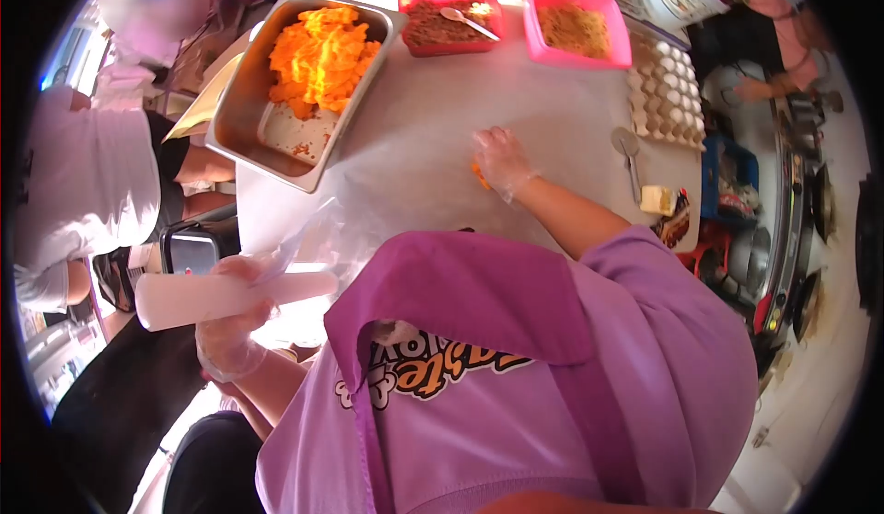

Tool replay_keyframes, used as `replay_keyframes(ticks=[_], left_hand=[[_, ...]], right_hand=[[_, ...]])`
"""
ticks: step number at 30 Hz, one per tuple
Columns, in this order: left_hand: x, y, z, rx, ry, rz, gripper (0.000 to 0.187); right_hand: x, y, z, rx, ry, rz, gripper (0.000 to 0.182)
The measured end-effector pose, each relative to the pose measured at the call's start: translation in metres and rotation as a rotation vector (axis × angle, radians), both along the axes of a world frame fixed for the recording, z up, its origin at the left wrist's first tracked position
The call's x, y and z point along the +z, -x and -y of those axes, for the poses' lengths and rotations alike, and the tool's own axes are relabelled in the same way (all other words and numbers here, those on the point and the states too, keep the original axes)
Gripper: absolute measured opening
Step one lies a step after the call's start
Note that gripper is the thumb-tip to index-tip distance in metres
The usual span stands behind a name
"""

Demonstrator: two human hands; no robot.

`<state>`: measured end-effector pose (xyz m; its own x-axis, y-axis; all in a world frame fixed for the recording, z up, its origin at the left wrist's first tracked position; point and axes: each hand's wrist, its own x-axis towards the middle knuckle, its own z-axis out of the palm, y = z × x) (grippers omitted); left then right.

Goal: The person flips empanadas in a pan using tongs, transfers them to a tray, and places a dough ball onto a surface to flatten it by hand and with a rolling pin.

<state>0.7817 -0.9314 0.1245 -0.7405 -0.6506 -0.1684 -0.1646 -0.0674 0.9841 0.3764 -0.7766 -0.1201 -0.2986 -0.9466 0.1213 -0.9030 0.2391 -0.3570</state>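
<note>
My left hand, in a clear plastic glove, is closed around a white cylindrical roll held level at the table's left front edge. Clear plastic film bunches beside it, over the table edge. My right hand, also gloved, rests on the middle of the table with curled fingers. A small piece of orange food shows under its left side, mostly hidden by the palm. Up and left of it, a deep metal pan holds a heap of orange mash.
Along the back stand a pink tub with brown filling and a spoon, and another pink tub. At right are egg trays, a pizza cutter and a yellow block. Another person is at left.
</note>
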Motion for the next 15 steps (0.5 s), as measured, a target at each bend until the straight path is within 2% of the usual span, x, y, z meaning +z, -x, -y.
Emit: replay_keyframes(ticks=[2, 4, 6, 8, 9, 10, 11, 12, 13, 14, 15], left_hand=[[0.003, -0.007, -0.003, 0.032, 0.211, 0.097, 0.047], [-0.001, -0.014, -0.003, 0.040, 0.267, 0.101, 0.047], [0.001, -0.009, -0.007, 0.101, 0.038, -0.018, 0.044], [-0.007, -0.020, -0.008, 0.132, 0.053, -0.028, 0.046], [-0.009, -0.021, -0.008, 0.121, 0.076, -0.089, 0.048], [-0.010, -0.023, -0.010, 0.113, 0.101, -0.151, 0.049], [-0.002, -0.028, -0.013, 0.265, -0.344, -0.116, 0.050], [-0.003, -0.028, -0.014, 0.297, -0.328, -0.124, 0.050], [-0.007, -0.024, -0.015, 0.253, -0.213, -0.253, 0.048], [-0.010, -0.024, -0.017, 0.204, -0.103, -0.374, 0.047], [-0.012, -0.027, -0.021, 0.286, -0.172, -0.376, 0.047]], right_hand=[[0.002, 0.001, 0.002, 0.004, -0.025, 0.017, 0.021], [0.001, 0.004, 0.007, 0.019, -0.052, 0.033, 0.022], [-0.004, 0.008, 0.008, 0.006, -0.160, 0.016, 0.026], [-0.009, 0.004, 0.004, -0.031, -0.089, -0.011, 0.029], [-0.008, 0.003, 0.006, -0.096, -0.019, -0.038, 0.033], [-0.005, 0.004, 0.005, -0.063, -0.002, -0.042, 0.033], [0.001, 0.003, 0.001, -0.109, -0.031, -0.051, 0.035], [0.010, 0.002, 0.006, -0.155, -0.058, -0.059, 0.039], [0.017, 0.001, 0.016, -0.123, -0.045, -0.060, 0.039], [0.027, -0.001, 0.023, -0.133, -0.015, -0.181, 0.036], [0.043, -0.004, 0.032, -0.145, 0.014, -0.302, 0.034]])
